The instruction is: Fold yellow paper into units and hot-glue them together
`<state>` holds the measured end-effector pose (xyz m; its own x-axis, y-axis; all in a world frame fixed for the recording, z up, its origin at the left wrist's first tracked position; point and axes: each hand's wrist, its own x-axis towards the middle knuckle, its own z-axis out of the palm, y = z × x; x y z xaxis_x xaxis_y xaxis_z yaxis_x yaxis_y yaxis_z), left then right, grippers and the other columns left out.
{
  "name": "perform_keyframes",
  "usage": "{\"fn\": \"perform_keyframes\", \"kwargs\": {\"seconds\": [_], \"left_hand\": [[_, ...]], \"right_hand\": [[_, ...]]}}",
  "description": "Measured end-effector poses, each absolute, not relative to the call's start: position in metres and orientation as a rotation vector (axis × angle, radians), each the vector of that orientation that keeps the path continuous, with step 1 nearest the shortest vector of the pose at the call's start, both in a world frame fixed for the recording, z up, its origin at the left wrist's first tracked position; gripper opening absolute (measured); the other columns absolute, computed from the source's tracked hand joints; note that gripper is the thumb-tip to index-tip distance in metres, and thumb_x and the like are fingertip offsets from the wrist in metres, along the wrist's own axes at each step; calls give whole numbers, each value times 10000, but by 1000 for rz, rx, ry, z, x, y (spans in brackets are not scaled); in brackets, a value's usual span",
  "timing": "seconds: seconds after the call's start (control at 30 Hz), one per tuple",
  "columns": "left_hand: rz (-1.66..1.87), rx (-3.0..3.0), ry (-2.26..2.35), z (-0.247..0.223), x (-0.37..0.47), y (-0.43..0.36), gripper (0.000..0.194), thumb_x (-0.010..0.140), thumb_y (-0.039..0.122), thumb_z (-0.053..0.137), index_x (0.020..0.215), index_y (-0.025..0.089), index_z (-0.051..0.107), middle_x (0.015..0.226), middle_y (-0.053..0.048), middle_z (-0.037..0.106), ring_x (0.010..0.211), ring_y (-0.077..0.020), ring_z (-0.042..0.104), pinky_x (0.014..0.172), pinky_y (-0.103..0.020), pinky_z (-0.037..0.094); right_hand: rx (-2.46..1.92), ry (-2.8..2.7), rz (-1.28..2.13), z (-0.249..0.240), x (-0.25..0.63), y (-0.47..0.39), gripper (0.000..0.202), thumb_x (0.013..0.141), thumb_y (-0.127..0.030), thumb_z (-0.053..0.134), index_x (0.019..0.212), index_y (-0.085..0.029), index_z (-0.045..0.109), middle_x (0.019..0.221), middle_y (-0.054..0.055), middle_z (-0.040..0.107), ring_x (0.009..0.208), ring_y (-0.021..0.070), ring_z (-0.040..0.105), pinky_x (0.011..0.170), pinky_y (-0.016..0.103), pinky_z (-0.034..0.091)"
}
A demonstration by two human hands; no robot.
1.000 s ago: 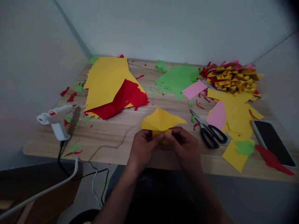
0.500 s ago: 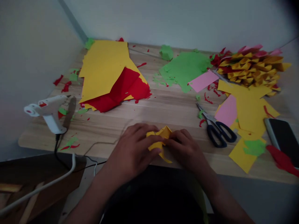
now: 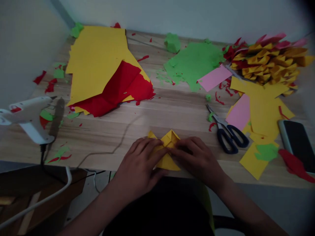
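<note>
A folded piece of yellow paper [image 3: 169,162] lies at the front edge of the table, creased, with a pointed flap at its top. My left hand [image 3: 142,160] grips its left side, fingers bent over the paper and partly covering it. On the right side, my right hand [image 3: 197,157] pinches the paper near its top corner. Both hands are close together, with the fold showing between their fingertips. Right of my right hand rest scissors [image 3: 227,129] with dark blue handles, blades slightly apart.
At left stand a white glue gun [image 3: 31,119] with its cord and large yellow sheets [image 3: 95,59] under crumpled red paper [image 3: 118,88]. Green paper [image 3: 194,65] lies at the back. A bundle of folded yellow petals [image 3: 270,65], yellow cutouts [image 3: 264,111] and a phone [image 3: 299,141] are at right.
The yellow paper, curled up before, now lies flatter and wider with its folded point showing. My hands still hold both sides. The view has shifted slightly, moving the glue gun leftward.
</note>
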<state>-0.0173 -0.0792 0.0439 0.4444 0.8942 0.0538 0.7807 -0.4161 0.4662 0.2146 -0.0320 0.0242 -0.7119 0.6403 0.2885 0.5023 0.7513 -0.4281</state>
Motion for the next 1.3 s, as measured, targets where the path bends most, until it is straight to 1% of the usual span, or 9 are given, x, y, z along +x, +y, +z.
{"fn": "perform_keyframes", "kwargs": {"seconds": [0.07,0.23,0.37,0.53,0.63,0.9,1.0,1.17,1.3], "left_hand": [[451,2296,1429,41,-15,-81,574,811,416,746,1329,225,588,1352,-118,586,1255,-341,491,1066,-584,427],[618,2301,1465,36,-16,-78,346,844,143,651,1183,213,651,1203,-77,668,1178,-289,558,1035,-530,476],[737,2297,1443,37,-19,-73,245,897,132,593,1119,212,658,1127,-48,709,1128,-244,609,1013,-489,514],[785,2330,1446,37,-19,-74,249,900,123,581,1119,211,662,1143,-35,724,1161,-254,624,1009,-497,536],[781,2323,1449,38,-18,-76,243,935,140,554,1149,211,643,1128,-23,744,1174,-251,636,1004,-499,548],[773,2294,1452,42,-21,-75,223,935,167,576,1141,217,645,1127,-31,751,1184,-236,648,1022,-483,548],[715,2325,1408,42,-22,-76,233,925,156,568,1131,211,661,1187,-52,727,1204,-246,632,1039,-505,532],[514,2363,1381,42,-25,-82,410,861,89,571,1242,224,638,1349,-91,635,1310,-300,546,1091,-584,466],[493,2370,1359,42,-28,-85,373,839,83,584,1168,235,671,1393,-71,607,1348,-296,509,1117,-577,441]], "right_hand": [[-927,-2453,428,23,214,-33,215,901,-205,691,1116,-200,682,1109,103,609,1013,237,530,870,397,513],[-928,-2398,366,25,213,-33,227,865,-179,722,1084,-212,675,1240,120,541,1114,271,518,943,449,497],[-903,-2412,373,27,213,-31,285,875,-146,703,1149,-211,657,1318,118,517,1191,277,493,1007,451,476],[-878,-2520,298,26,209,-34,287,916,-111,631,1183,-211,666,1199,121,578,1087,256,516,920,412,509],[-824,-2566,347,25,205,-34,291,933,-178,636,1223,-192,637,1173,112,616,1081,257,530,918,416,508],[-828,-2547,258,29,200,-31,180,951,-153,580,1102,-184,674,1104,114,647,992,250,532,850,400,489],[-843,-2617,340,30,200,-30,138,966,-165,556,1045,-170,670,987,91,646,893,226,525,787,365,473],[-861,-2649,444,30,200,-29,115,979,-168,540,1000,-183,653,923,59,623,861,208,519,775,340,449],[-897,-2643,472,30,197,-29,118,977,-167,538,953,-186,653,917,57,621,854,201,515,774,335,447]]}}
